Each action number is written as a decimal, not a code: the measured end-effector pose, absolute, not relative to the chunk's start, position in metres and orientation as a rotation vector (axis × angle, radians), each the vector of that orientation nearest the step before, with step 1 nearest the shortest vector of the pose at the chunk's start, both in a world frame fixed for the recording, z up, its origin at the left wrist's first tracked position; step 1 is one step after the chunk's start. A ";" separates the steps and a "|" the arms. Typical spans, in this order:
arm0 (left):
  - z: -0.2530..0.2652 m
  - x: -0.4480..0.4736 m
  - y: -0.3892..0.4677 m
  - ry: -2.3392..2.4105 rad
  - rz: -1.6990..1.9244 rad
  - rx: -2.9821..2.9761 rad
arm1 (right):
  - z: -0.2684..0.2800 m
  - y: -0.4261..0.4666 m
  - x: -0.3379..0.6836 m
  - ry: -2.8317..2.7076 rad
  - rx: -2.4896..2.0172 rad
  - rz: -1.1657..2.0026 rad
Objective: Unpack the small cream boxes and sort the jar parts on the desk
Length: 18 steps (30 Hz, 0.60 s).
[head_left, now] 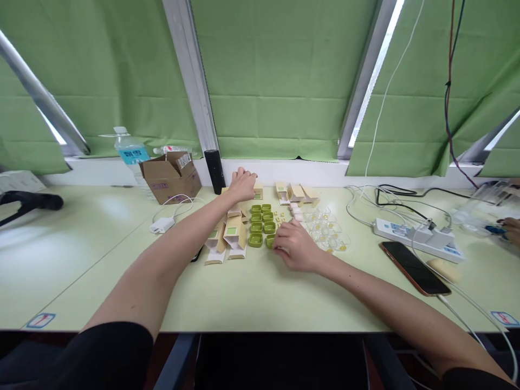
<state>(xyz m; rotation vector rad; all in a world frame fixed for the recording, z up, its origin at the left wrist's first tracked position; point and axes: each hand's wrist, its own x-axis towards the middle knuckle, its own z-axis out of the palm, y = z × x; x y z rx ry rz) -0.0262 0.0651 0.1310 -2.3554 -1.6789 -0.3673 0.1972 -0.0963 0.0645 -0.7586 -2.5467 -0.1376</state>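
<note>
My left hand (242, 184) reaches over the back of a group of small cream cartons, fingers curled and closed; whatever they hold is hidden. Below it, cream cartons with open flaps (234, 234) lie on the table. My right hand (297, 247) is closed at the front right of two rows of small green tubs (255, 239), its fingertips beside the nearest right tub (270, 241), which they partly cover. Anything inside its fingers is too small to name. Tiny yellow pieces (278, 218) lie between the tubs and several white pieces (296, 211). Clear plastic domes (325, 227) stand to the right.
More open cartons (298, 193) lie at the back. To the left are a brown cardboard box (173, 177), a bottle (132, 153), a black cylinder (214, 171) and a white charger (162, 224). A power strip (418, 239), cables and a phone (414, 268) lie right; another person's hand (511, 229) shows there.
</note>
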 end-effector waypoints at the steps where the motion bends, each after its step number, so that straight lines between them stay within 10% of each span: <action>1: 0.129 -0.025 0.077 -1.700 -0.339 -2.368 | 0.062 -0.107 0.198 -2.538 -0.689 -0.145; 18: 0.097 0.005 0.120 -1.770 -0.345 -2.382 | 0.024 -0.173 0.185 -2.653 -0.131 -0.168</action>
